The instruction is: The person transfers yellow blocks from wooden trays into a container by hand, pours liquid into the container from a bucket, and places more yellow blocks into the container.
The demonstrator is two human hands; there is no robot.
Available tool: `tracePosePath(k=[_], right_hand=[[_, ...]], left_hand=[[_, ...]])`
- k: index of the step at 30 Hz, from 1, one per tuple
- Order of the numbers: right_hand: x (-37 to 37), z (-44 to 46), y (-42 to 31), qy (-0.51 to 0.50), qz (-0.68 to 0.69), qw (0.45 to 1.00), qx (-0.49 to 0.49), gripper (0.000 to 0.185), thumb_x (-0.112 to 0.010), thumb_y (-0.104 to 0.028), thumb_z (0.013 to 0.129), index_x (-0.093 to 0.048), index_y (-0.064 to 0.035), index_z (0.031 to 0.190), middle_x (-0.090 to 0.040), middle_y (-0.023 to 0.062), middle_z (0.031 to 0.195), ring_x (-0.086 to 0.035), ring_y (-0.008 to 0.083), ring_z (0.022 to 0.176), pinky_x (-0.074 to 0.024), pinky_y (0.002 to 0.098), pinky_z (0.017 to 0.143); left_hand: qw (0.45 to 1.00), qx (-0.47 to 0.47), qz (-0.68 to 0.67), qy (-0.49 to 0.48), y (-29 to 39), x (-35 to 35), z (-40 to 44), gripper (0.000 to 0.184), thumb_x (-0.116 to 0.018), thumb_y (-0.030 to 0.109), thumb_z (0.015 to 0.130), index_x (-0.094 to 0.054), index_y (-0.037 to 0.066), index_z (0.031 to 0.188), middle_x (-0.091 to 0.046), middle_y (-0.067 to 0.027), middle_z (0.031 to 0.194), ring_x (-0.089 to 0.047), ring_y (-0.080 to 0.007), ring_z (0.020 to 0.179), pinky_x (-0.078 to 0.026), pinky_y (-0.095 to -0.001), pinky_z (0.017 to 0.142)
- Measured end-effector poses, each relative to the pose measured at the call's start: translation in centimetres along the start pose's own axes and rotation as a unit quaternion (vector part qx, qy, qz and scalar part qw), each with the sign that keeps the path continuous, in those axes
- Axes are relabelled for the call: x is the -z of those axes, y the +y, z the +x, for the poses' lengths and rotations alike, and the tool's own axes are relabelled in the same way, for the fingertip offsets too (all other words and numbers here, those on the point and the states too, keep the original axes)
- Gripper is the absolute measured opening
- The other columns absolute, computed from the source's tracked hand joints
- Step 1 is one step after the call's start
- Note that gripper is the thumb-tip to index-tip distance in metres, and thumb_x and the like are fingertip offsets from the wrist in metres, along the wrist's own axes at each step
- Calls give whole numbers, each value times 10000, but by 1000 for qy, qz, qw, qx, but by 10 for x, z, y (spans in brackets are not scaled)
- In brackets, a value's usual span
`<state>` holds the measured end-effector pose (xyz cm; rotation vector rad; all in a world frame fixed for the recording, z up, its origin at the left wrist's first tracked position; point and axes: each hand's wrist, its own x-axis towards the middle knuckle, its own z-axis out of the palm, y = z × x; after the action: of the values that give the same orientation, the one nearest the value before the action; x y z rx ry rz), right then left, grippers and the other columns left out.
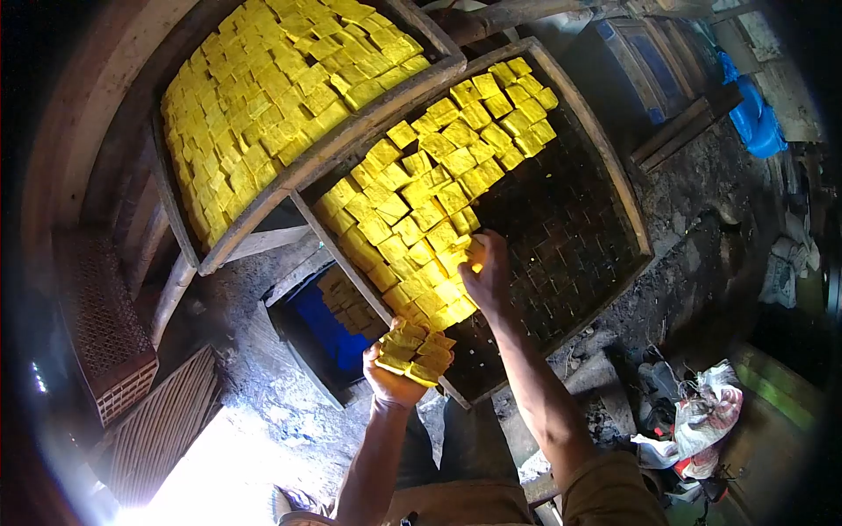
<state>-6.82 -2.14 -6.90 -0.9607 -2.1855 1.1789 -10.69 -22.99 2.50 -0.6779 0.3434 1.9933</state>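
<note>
My left hand [396,384] is wrapped round a stack of yellow blocks [416,351] near the front left corner of a wooden-framed tray [614,162]. Rows of yellow square pieces [425,215] cover the left and far parts of this tray; its dark woven bottom shows on the right. My right hand [488,270] is at the right edge of the rows, its fingers closed at a yellow piece [471,254]. The fingertips partly hide that piece.
A second framed tray [324,153], full of yellow pieces, stands at the upper left. Below lies a blue-lined box [320,320] with brownish pieces. Crates [114,351] are at the left, a blue bag [759,118] upper right, and sacks [702,412] lower right.
</note>
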Motion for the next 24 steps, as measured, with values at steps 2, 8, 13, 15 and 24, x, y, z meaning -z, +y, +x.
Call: tracePosePath(k=[2,8,13,15,24], right_hand=[[18,17,-10,-32,47,986,-154,469,-713,-89,734,-488,-26,1141,-543,166,1117,-559,293,1016,-475,417,886],[18,39,-16,-120,-99,977,-145,416,-701,-139,729,-515,-78,1097,-503,174,1027,-543,305,914,-480,448,801],[-4,10,-25,-65,-68,987,-132,411,-696,-99,707,-543,-102,1089,-469,186,1056,-535,315,942,-470,424,842],[-14,1,-20,-3,-75,997,-22,397,-685,-47,705,-556,-96,1077,-499,154,1026,-558,294,922,-482,400,822],[9,43,-15,7,316,925,-212,413,-763,-78,764,-567,-6,1120,-630,70,1010,-606,156,947,-500,290,852]], left_hand=[[999,16,-15,-25,2,-3,-3,544,-667,462,697,-593,197,1166,-599,-166,1184,-564,-448,1091,-456,-641,886],[1000,11,-22,14,4,-5,-5,545,-665,463,700,-592,196,1170,-592,-183,1194,-543,-452,1124,-432,-664,911],[1000,3,-12,1,7,-6,-5,552,-658,451,701,-580,193,1182,-590,-194,1198,-541,-461,1126,-422,-676,919],[1000,1,-9,-3,7,-6,-4,556,-655,448,700,-576,192,1188,-590,-194,1199,-541,-463,1124,-420,-677,920],[1000,-3,-25,0,6,-3,-10,561,-659,447,694,-574,175,1177,-594,-188,1173,-555,-454,1098,-439,-660,903]])
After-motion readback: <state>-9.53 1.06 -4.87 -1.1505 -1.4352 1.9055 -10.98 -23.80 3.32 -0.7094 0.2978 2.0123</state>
